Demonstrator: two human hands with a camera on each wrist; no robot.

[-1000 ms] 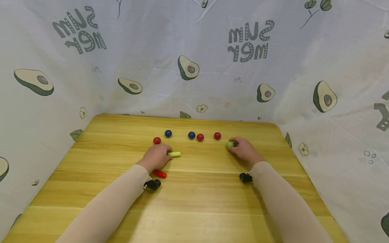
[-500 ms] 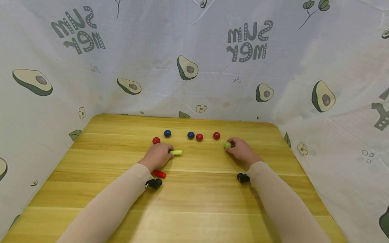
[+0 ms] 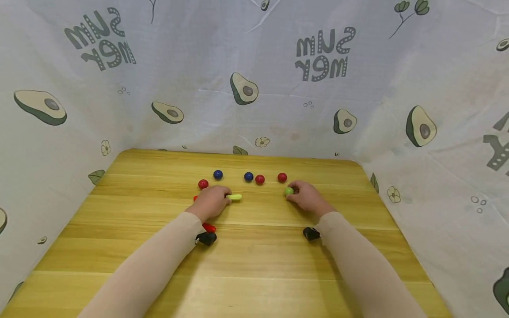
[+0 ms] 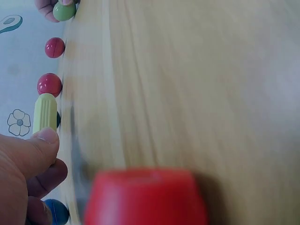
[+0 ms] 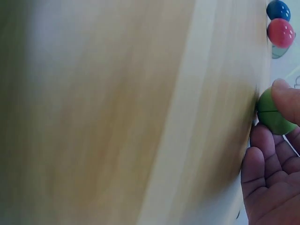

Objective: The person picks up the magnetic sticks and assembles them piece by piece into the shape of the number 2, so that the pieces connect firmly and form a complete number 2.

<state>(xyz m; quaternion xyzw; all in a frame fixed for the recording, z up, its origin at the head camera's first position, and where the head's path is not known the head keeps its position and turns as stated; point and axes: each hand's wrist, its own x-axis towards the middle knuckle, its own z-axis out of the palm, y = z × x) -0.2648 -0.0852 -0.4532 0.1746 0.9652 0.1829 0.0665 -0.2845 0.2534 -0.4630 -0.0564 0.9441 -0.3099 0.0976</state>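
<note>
My left hand (image 3: pixel 211 202) pinches a pale yellow ribbed stick (image 3: pixel 236 197) between thumb and fingers. In the left wrist view the stick (image 4: pixel 45 112) points away from the thumb. My right hand (image 3: pixel 308 197) holds a green ball (image 3: pixel 289 191) in its fingertips. That ball (image 5: pixel 274 112) shows a dark seam in the right wrist view. A red stick (image 3: pixel 209 228) lies on the table, partly hidden by my left wrist. Another red end (image 3: pixel 195 198) peeks out left of my left hand; the rest is hidden.
Behind my hands on the wooden table (image 3: pixel 254 274) lie red balls (image 3: pixel 203 184), (image 3: pixel 260 179), (image 3: pixel 282 177) and blue balls (image 3: pixel 218 175), (image 3: pixel 248 176). A patterned cloth (image 3: pixel 278 115) rises along the table's back and sides.
My right hand has moved left with the green ball. My left hand has shifted slightly right with the yellow stick, and a red end now shows behind it.
</note>
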